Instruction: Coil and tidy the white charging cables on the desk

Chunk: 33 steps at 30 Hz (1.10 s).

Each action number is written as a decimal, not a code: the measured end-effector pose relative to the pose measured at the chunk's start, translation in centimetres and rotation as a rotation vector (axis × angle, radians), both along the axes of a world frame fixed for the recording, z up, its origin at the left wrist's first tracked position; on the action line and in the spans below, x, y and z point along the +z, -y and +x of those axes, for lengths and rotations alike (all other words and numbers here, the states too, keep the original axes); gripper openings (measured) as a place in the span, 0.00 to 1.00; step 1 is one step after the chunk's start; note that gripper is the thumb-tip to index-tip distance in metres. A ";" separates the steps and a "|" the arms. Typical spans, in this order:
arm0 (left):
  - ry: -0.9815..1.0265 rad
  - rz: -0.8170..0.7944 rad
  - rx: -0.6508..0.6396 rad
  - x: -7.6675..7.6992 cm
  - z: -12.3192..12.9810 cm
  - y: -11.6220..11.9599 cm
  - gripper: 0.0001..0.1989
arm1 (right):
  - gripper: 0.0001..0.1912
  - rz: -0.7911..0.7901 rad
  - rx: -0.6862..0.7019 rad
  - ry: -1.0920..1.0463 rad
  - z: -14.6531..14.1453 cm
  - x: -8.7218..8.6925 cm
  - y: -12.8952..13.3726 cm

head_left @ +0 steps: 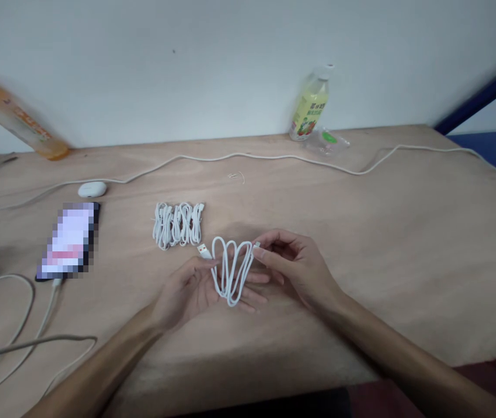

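A white USB cable, folded into several loose loops, lies across the upturned palm and fingers of my left hand. My left thumb presses on the cable beside its USB plug, whose metal end points up and left. At the other end, my right hand pinches the smaller plug between thumb and forefinger. Both hands are just above the table. Behind my left hand, a row of several bundled white cables lies side by side on the wood.
A phone with a charging lead lies at left, below a white earbud case. A long white cord crosses the table. At the wall are an orange bottle, a yellow drink bottle and clear plastic packaging.
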State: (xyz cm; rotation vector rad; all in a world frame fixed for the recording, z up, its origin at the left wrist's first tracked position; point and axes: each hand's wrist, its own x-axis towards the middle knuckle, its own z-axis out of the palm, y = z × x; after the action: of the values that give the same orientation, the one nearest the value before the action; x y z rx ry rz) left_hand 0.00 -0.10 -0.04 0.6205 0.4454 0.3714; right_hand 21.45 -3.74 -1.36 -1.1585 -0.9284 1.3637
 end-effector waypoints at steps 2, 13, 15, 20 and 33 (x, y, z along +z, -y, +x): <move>-0.018 0.000 -0.003 0.3 0.1 0.1 0.22 | 0.12 0.005 0.005 -0.002 0.0 0.0 0.0; 0.025 0.015 -0.012 -0.5 0.0 -0.2 0.26 | 0.13 -0.007 0.035 0.011 0.3 -0.1 0.1; 0.034 0.018 -0.010 -0.4 0.0 -0.1 0.24 | 0.14 -0.017 0.048 0.006 0.3 0.0 0.1; 0.031 0.022 0.003 -0.1 0.1 0.0 0.22 | 0.14 0.011 0.077 -0.061 0.2 0.1 0.0; -0.008 0.045 0.119 0.4 0.6 0.3 0.33 | 0.19 0.074 -0.006 0.009 -0.2 0.6 0.1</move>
State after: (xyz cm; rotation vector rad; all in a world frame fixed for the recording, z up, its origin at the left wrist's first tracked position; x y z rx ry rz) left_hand 0.61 -0.36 0.41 0.6408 0.4842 0.4928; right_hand 21.29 -3.84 -0.77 -1.1115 -0.9729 1.3097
